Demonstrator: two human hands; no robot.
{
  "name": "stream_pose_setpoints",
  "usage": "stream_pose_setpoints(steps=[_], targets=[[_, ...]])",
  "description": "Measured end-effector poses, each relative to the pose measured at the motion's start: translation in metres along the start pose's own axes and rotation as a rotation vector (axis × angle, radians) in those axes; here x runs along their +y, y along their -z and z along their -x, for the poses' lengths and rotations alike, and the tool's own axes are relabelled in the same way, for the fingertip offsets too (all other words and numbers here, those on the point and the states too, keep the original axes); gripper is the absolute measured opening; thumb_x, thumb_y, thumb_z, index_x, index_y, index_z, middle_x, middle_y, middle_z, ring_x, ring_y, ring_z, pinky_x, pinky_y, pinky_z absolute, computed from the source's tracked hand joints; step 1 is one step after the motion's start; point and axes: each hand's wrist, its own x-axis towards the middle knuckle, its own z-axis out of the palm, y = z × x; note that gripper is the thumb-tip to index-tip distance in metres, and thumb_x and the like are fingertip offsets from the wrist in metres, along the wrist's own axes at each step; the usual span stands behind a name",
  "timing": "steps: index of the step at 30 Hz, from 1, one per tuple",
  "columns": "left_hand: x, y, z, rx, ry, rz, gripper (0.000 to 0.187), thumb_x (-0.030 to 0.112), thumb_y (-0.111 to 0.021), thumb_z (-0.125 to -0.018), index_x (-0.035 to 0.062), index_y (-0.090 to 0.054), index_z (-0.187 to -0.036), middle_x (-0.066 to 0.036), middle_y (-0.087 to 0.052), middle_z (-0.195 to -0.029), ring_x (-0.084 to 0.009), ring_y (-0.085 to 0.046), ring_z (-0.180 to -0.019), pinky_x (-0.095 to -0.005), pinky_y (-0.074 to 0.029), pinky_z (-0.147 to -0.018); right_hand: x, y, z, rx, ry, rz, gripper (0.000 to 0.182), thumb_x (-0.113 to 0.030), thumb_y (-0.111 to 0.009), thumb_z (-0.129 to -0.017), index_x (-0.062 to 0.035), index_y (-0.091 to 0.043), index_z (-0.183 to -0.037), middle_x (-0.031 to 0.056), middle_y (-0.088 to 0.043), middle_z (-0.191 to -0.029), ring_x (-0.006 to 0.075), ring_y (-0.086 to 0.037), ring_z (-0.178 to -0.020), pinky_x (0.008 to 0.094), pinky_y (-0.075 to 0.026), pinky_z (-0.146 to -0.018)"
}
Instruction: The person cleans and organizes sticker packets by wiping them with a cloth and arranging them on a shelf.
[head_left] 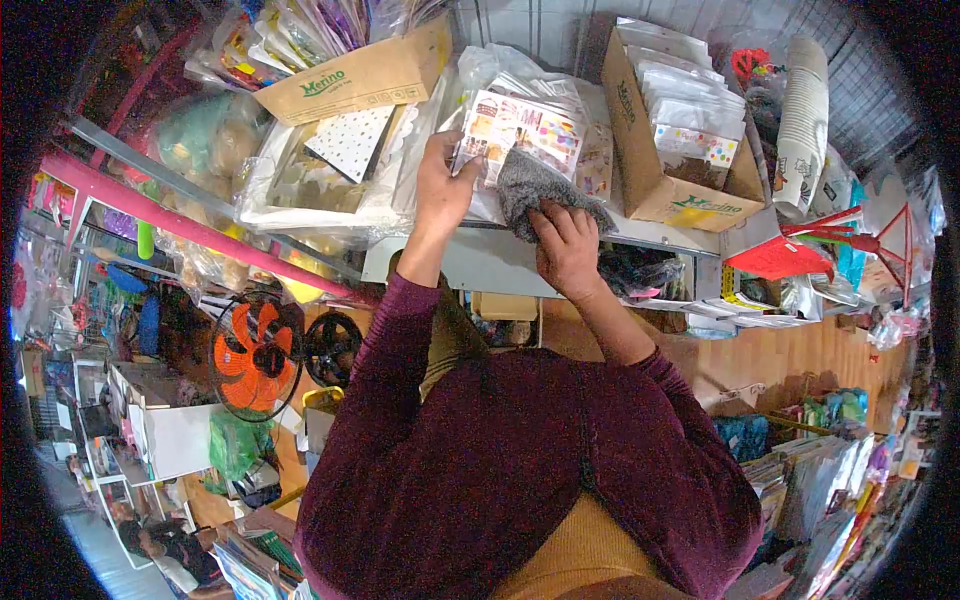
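An orange fan [257, 357] stands left of centre, beside a black fan [333, 348]. At upper right, a carton [700, 210] holds packets [690, 95], with stacked cups [803, 110] to its right. A pink rail [200, 242] slants across the left. Lower left shows a green bag [236, 440].

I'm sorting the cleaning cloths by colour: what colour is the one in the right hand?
The cloth in the right hand is grey, seen in the head view.

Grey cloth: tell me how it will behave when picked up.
The grey cloth will probably flop rather than hold stiff, since it bunches softly under the right hand. Its fuzzy surface suggests decent grip, with little slipping.
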Motion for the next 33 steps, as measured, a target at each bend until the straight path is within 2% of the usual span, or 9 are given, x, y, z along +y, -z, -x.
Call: stream_pose_setpoints(steps=[4, 7, 9, 19, 21, 25, 28, 30, 33], targets=[[-0.005, 0.0, 0.0, 0.011, -0.02, -0.03, 0.039, 0.0, -0.062, -0.077, -0.0061, -0.046, -0.112, -0.017, -0.058, -0.1, -0.0219, -0.057, -0.092, -0.031, -0.044, -0.081, 0.001, -0.001, 0.0, -0.018, -0.001, 0.007, 0.044, -0.008, -0.058, -0.061, -0.0086, -0.057, -0.106, 0.0112, -0.054, -0.105, 0.0288, -0.05, -0.089, 0.042, -0.04, -0.079], [0.001, -0.001, 0.003, 0.02, 0.052, 0.114, 0.036, 0.0, -0.062, -0.078, -0.0048, -0.047, -0.111, -0.015, -0.058, -0.099, -0.0198, -0.057, -0.089, -0.0298, -0.045, -0.079, 0.0, 0.001, -0.001, -0.019, -0.001, 0.007, 0.043, -0.008, -0.058, -0.063, -0.0086, -0.057, -0.105, 0.0112, -0.054, -0.104, 0.0286, -0.05, -0.088, 0.0418, -0.041, -0.078], [-0.005, -0.002, 0.003, 0.022, 0.049, 0.155, 0.037, 0.003, -0.063, -0.079, -0.0005, -0.049, -0.113, -0.012, -0.058, -0.099, -0.0174, -0.054, -0.091, -0.0287, -0.043, -0.081, -0.001, 0.001, 0.0, -0.02, -0.003, 0.009, 0.042, -0.008, -0.058, -0.063, -0.0087, -0.057, -0.105, 0.0113, -0.054, -0.104, 0.0285, -0.05, -0.087, 0.0417, -0.041, -0.078], [-0.017, -0.004, -0.004, 0.047, -0.018, 0.162, 0.032, 0.004, -0.063, -0.078, -0.0052, -0.052, -0.107, -0.014, -0.06, -0.097, -0.018, -0.057, -0.088, -0.0286, -0.044, -0.079, -0.001, 0.001, 0.0, -0.032, -0.007, 0.028, 0.04, -0.007, -0.057, -0.064, -0.0099, -0.058, -0.104, 0.0113, -0.054, -0.106, 0.0284, -0.05, -0.088, 0.0406, -0.04, -0.078], [-0.009, -0.002, -0.002, 0.026, 0.001, 0.162, 0.03, 0.004, -0.063, -0.079, -0.0033, -0.054, -0.107, -0.009, -0.06, -0.097, -0.0152, -0.055, -0.089, -0.0268, -0.043, -0.08, -0.002, 0.001, -0.002, -0.026, -0.007, 0.028, 0.04, -0.007, -0.057, -0.064, -0.01, -0.058, -0.104, 0.0113, -0.054, -0.106, 0.0285, -0.05, -0.088, 0.0404, -0.04, -0.078], [-0.005, 0.001, -0.005, 0.017, 0.05, 0.109, 0.031, 0.004, -0.064, -0.078, -0.0033, -0.055, -0.107, -0.01, -0.06, -0.097, -0.0173, -0.056, -0.09, -0.0272, -0.043, -0.08, -0.001, 0.0, -0.001, -0.015, -0.014, 0.024, 0.038, -0.008, -0.058, -0.065, -0.0101, -0.058, -0.103, 0.0111, -0.054, -0.105, 0.0288, -0.05, -0.087, 0.0406, -0.04, -0.077], [-0.004, 0.003, -0.008, 0.078, -0.022, 0.065, 0.028, 0.005, -0.067, -0.075, -0.0046, -0.056, -0.098, -0.013, -0.06, -0.089, -0.0201, -0.058, -0.084, -0.0293, -0.045, -0.074, -0.001, -0.002, 0.001, -0.019, -0.021, 0.028, 0.037, -0.008, -0.058, -0.065, -0.0101, -0.058, -0.102, 0.011, -0.054, -0.103, 0.029, -0.05, -0.086, 0.041, -0.041, -0.077], [-0.007, 0.008, -0.012, 0.181, -0.355, -0.278, 0.022, 0.006, -0.068, -0.073, -0.0038, -0.056, -0.088, -0.015, -0.059, -0.086, -0.0193, -0.058, -0.081, -0.0302, -0.045, -0.066, -0.001, -0.001, 0.001, -0.011, -0.022, 0.022, 0.037, -0.008, -0.058, -0.065, -0.01, -0.058, -0.102, 0.0109, -0.054, -0.102, 0.0291, -0.05, -0.086, 0.0413, -0.041, -0.077], [0.006, 0.008, -0.008, 0.225, -0.514, -0.421, 0.021, 0.005, -0.069, -0.072, -0.0028, -0.052, -0.083, -0.016, -0.057, -0.084, -0.0176, -0.057, -0.078, -0.0301, -0.044, -0.06, -0.001, -0.001, 0.001, -0.029, -0.016, 0.03, 0.037, -0.008, -0.058, -0.065, -0.0097, -0.058, -0.103, 0.0111, -0.054, -0.102, 0.0294, -0.05, -0.086, 0.0424, -0.041, -0.077]])
